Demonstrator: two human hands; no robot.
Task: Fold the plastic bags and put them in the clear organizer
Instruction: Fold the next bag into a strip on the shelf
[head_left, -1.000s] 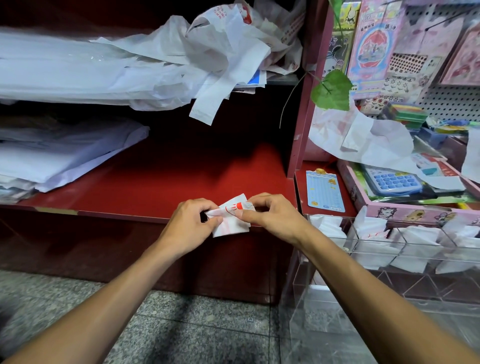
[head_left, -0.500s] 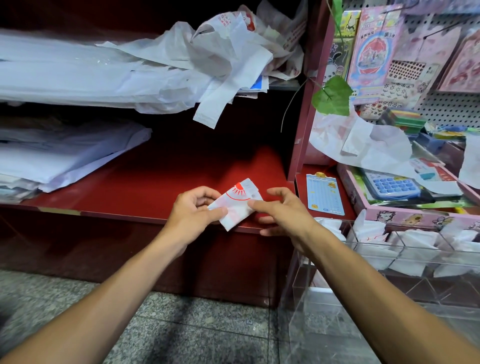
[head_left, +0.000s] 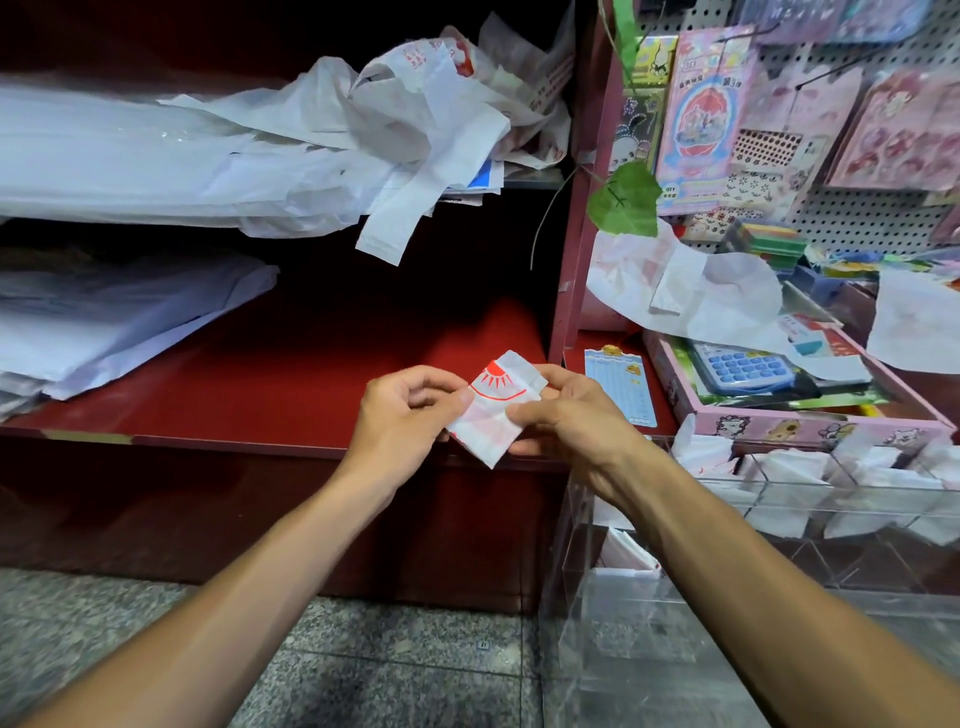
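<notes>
A small folded white plastic bag with a red sun print is held over the front edge of the red shelf. My left hand pinches its left side. My right hand grips its right side, thumb on the lower part and fingers behind the top corner. The clear organizer stands at the lower right, its compartments holding several folded white bags. A heap of loose white plastic bags lies on the upper shelf.
The red shelf has stacked white sheets at its left. To the right a pink tray holds a blue calculator. A loose bag drapes above it, and a pegboard with stationery stands behind. Grey stone floor lies below.
The folded bag has been turned so its red sun print faces up. My right hand has gone from touching its edge to gripping its right side. Both hands rose slightly.
</notes>
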